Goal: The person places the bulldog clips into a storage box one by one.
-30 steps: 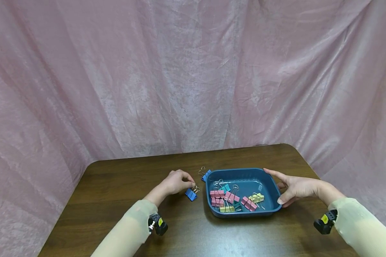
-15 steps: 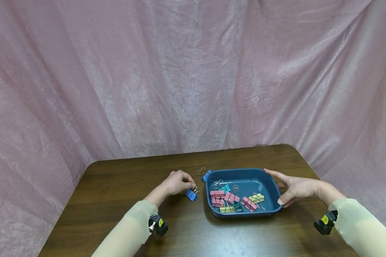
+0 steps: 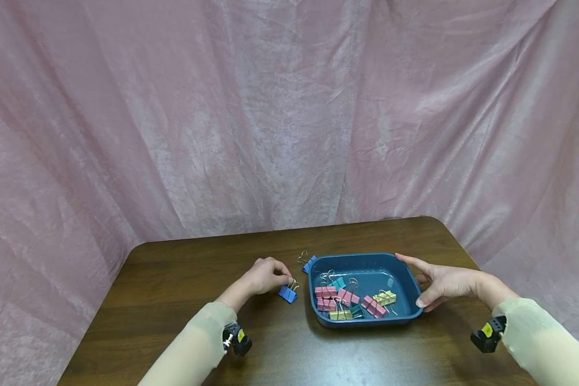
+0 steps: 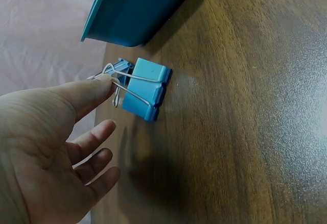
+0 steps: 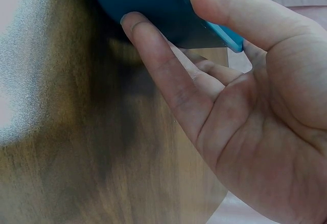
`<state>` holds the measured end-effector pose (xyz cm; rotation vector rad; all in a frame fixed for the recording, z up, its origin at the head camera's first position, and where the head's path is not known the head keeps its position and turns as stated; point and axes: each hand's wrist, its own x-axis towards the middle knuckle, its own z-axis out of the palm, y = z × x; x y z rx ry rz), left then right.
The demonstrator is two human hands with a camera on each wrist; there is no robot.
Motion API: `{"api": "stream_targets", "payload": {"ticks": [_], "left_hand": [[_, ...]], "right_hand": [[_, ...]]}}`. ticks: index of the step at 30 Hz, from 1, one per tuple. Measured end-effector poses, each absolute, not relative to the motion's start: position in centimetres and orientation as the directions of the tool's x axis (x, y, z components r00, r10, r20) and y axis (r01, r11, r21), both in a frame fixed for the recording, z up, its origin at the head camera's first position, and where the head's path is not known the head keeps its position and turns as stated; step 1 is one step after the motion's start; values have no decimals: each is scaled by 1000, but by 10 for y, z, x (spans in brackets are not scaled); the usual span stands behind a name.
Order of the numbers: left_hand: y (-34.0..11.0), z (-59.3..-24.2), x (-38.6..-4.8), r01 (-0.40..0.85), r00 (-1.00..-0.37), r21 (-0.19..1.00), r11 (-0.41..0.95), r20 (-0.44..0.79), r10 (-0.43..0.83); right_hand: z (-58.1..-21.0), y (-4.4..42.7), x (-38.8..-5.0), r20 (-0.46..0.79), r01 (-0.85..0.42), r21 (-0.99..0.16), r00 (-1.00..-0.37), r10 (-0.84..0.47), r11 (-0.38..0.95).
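In the head view my left hand [image 3: 269, 275] pinches the wire handles of a blue binder clip [image 3: 288, 293] low over the table. The left wrist view shows the thumb on the handles of this binder clip [image 4: 145, 89], its other fingers spread apart. A second blue binder clip [image 3: 310, 264] lies against the left side of a dark blue tray [image 3: 366, 323]. My right hand [image 3: 446, 284] holds the tray by its right end. In the right wrist view its thumb lies over the rim of the tray [image 5: 148, 2] and a finger touches the outer wall.
Inside the tray are several binder clips: pink [image 3: 373, 306], yellow [image 3: 385, 298] and teal [image 3: 338, 283]. The brown wooden table [image 3: 183, 273] ends at a back edge before a pink curtain [image 3: 270, 118].
The blue binder clip at my left fingertips has shifted very slightly to the right and nearer the front. The right hand and the tray stay where they were.
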<state>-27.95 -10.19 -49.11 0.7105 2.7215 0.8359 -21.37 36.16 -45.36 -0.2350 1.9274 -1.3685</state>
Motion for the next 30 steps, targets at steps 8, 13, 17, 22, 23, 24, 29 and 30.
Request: {"api": "stream_targets", "payload": {"ticks": [8,13,17,22,23,24,29,30], "left_hand": [[-107,-492,-279,370,-857,590,718,-82,509],[-110,-495,-280,357,-866,595,720,-78,494],[-112,-496,-282,339,-879,595,729,-77,471],[-114,-491,-281,330,-888,603,726,-61,455],[-115,-490,-281,327,-890,604,727,-61,452],[-115,-489,-281,321,-892,608,727,-65,448],[-117,-483,-280,284,-901,629,723,-83,426],[-117,-482,-280,281,-902,634,721,-81,423]], "right_hand": [[-453,362,-214,-470,269,-870,-706,-529,413],[-453,362,-214,-472,273,-869,-707,-527,413],[-454,363,-214,-472,275,-870,-705,-530,409],[-455,364,-214,-469,275,-872,-703,-534,404],[-455,364,-214,-469,275,-873,-703,-534,404],[-455,364,-214,-469,275,-873,-704,-534,404],[-455,364,-214,-467,275,-874,-704,-535,402],[-455,364,-214,-467,274,-874,-704,-534,402]]}}
